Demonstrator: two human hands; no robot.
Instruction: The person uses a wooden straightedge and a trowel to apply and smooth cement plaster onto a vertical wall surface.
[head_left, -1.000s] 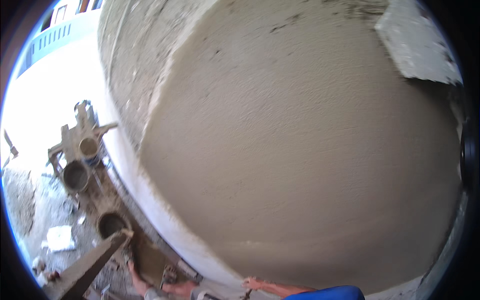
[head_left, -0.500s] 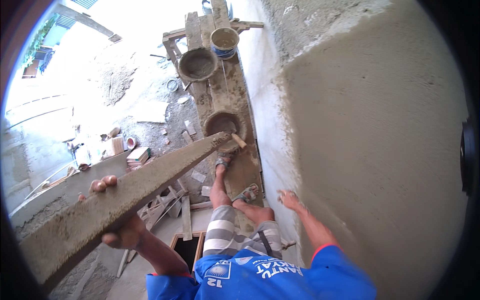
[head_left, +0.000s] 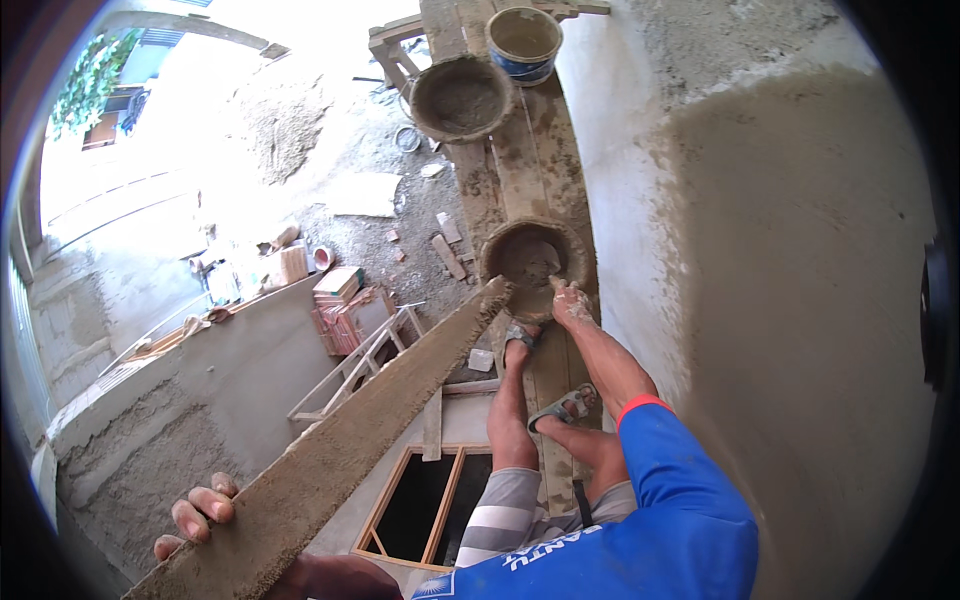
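The long brown-grey mortar-caked board (head_left: 340,445), clasped in the left hand's (head_left: 205,510) grip, is best held steady beside the round mud-brown basin (head_left: 486,256), between the plank platform's (head_left: 520,185) long edges, while mortar (head_left: 514,263) is scooped using the wooden-handled trowel (head_left: 547,258) seemingly grasped there by the right hand (head_left: 572,305).

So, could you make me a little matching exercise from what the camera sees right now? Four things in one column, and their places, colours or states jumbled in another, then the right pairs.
Things
1. Left hand
2. Right hand
3. Bucket
4. Leaves

Places, colours or states
A. Green, at the upper left of the picture
B. At the rim of the nearest basin
C. Partly blue outside, standing on the planks
D. Fingers curled over the edge of a long board

Right pairs: 1-D, 2-B, 3-C, 4-A
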